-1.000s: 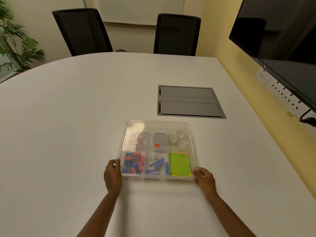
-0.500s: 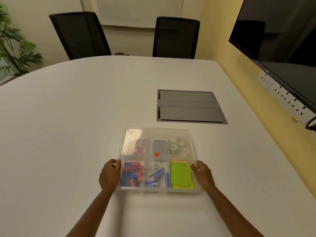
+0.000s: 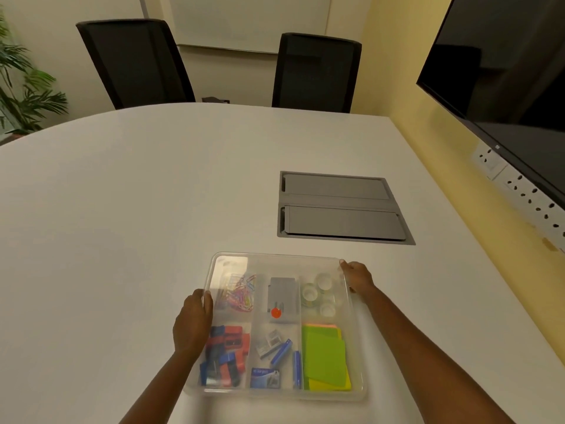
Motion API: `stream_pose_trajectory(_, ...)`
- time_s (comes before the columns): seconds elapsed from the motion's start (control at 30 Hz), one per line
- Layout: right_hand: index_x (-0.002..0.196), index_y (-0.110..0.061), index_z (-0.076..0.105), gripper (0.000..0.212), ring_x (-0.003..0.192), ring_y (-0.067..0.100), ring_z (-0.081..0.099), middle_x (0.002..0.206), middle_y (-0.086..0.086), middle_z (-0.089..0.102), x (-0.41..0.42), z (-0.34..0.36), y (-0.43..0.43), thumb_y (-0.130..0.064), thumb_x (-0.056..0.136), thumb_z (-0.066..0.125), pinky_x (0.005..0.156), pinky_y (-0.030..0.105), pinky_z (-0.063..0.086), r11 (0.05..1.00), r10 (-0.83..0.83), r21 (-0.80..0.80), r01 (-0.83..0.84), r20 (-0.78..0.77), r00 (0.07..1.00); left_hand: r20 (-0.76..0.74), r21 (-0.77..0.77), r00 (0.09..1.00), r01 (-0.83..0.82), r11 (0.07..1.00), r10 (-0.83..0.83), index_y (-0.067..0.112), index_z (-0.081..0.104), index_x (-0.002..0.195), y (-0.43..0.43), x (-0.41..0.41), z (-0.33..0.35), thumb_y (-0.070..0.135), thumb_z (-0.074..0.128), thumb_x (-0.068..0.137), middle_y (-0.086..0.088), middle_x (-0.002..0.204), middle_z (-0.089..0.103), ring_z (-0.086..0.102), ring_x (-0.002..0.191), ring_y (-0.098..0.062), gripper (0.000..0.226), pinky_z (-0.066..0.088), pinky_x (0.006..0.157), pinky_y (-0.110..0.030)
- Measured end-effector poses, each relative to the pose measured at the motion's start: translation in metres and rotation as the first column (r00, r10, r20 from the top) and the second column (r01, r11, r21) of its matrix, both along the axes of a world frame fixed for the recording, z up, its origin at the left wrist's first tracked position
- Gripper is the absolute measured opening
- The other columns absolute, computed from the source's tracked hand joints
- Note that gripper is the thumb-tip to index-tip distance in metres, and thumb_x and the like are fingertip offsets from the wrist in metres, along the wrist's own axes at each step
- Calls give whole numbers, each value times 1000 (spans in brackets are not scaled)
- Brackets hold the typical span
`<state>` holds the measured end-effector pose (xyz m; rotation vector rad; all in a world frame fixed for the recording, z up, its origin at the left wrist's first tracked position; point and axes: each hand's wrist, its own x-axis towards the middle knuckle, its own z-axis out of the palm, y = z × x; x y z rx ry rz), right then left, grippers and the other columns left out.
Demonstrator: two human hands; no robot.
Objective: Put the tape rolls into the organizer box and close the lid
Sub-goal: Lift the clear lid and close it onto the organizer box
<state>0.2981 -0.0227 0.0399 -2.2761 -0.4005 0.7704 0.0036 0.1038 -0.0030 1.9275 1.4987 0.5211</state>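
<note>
A clear plastic organizer box (image 3: 275, 258) lies on the white table with its transparent lid on top. Three clear tape rolls (image 3: 318, 293) sit in its far right compartment. Other compartments hold paper clips, a grey case, red and blue clips, staple boxes and green and yellow sticky notes. My left hand (image 3: 194, 321) presses on the lid's left edge. My right hand (image 3: 357, 275) grips the lid's far right corner, beside the tape rolls.
A grey cable hatch (image 3: 339, 208) is set into the table just beyond the box. Two black chairs (image 3: 315, 71) stand at the far edge. A wall screen (image 3: 504, 71) and sockets run along the right. A plant (image 3: 24, 87) is far left.
Both hands slid away from me along the lid's sides, the right one as far as the far right corner. The box now appears closer to me.
</note>
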Motion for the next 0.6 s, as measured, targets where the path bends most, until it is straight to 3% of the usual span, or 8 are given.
stream_pose_trajectory(0.1, 85, -5, 54, 33, 72, 26, 52, 86, 15, 55, 4, -5, 4, -33, 98, 42, 52, 25, 37, 1000, -11, -9, 11, -7, 1000, 20, 10, 1000, -2, 1000, 2, 5, 52, 102, 1, -1, -5, 27, 31, 96, -18, 102, 64, 61, 85, -31, 31, 51, 75, -39)
stream_pose_trajectory(0.27, 85, -3, 52, 31, 84, 28, 50, 88, 17, 53, 12, -3, 7, -29, 98, 44, 79, 36, 44, 998, 56, -39, -57, -26, 998, 36, 35, 999, -2, 999, 0, 5, 53, 98, 2, 0, -7, 25, 33, 96, -17, 99, 63, 57, 78, -24, 28, 48, 71, -34)
stream_pose_trajectory(0.37, 97, 3, 57, 35, 89, 30, 51, 94, 17, 54, 16, -4, 9, -28, 99, 41, 92, 44, 47, 994, 96, -55, -98, -41, 995, 29, 27, 1000, -9, 1000, 8, 5, 54, 100, 9, 4, -3, 26, 33, 96, -17, 101, 63, 62, 86, -31, 30, 49, 74, -36)
stream_pose_trajectory(0.47, 98, 2, 55, 34, 86, 29, 49, 92, 16, 52, 15, -11, 9, -27, 100, 40, 80, 36, 43, 992, 115, -54, -115, -12, 993, 42, 6, 999, -21, 1000, 21, 3, 54, 108, 25, 18, 3, 25, 34, 96, -20, 109, 63, 61, 95, -34, 32, 48, 78, -37)
stream_pose_trajectory(0.6, 104, 5, 55, 36, 74, 26, 49, 76, 10, 51, 16, -20, 7, -28, 99, 41, 64, 28, 40, 995, 93, -23, -93, 18, 995, 130, -98, 990, -48, 994, 61, 2, 54, 114, 54, 41, 15, 24, 40, 94, -22, 115, 63, 59, 103, -36, 33, 46, 84, -39)
